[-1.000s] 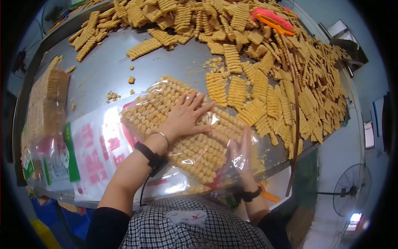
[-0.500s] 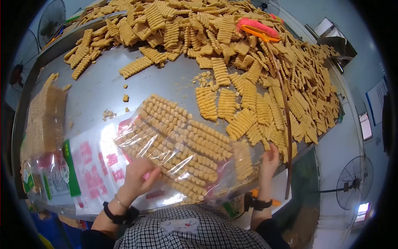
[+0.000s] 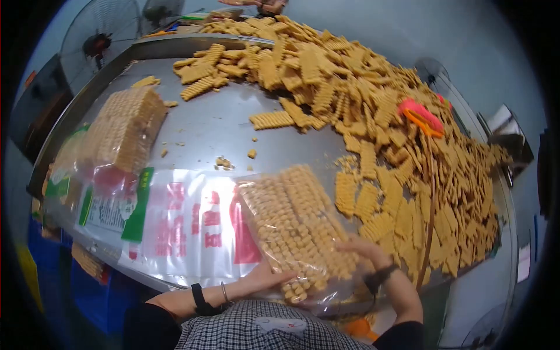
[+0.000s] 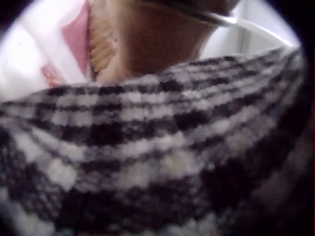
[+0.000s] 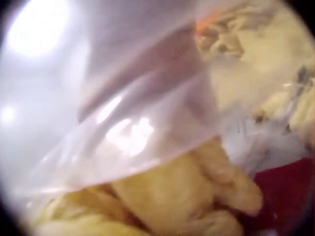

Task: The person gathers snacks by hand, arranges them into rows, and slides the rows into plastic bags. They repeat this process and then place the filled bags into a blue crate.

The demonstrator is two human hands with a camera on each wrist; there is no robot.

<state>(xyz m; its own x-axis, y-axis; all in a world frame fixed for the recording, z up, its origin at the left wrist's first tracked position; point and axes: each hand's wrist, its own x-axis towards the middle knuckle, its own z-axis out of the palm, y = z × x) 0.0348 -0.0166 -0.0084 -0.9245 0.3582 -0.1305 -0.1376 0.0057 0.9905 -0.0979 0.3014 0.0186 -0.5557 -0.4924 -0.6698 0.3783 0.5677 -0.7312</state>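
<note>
Two hands are now laid on the clear bag (image 3: pixel 294 216), from which both were held off a moment ago. The bag has also been turned, so its rows run more from far to near; by this, it seems, the handling has passed from flattening the contents to shifting the bag. It is found at the table's (image 3: pixel 216 122) near side, against the right end of the printed film (image 3: pixel 192 224). Its near left edge is met by the left hand (image 3: pixel 262 279), one digit stretched over it, the rest hidden; whether it is gripped cannot be told. On its right side the fingers of the right hand (image 3: pixel 371 254) are stretched fairly straight; the thumb is lost in glare and plastic, so a pinch cannot be confirmed. Loose snacks (image 3: pixel 350 87) are heaped beyond.
</note>
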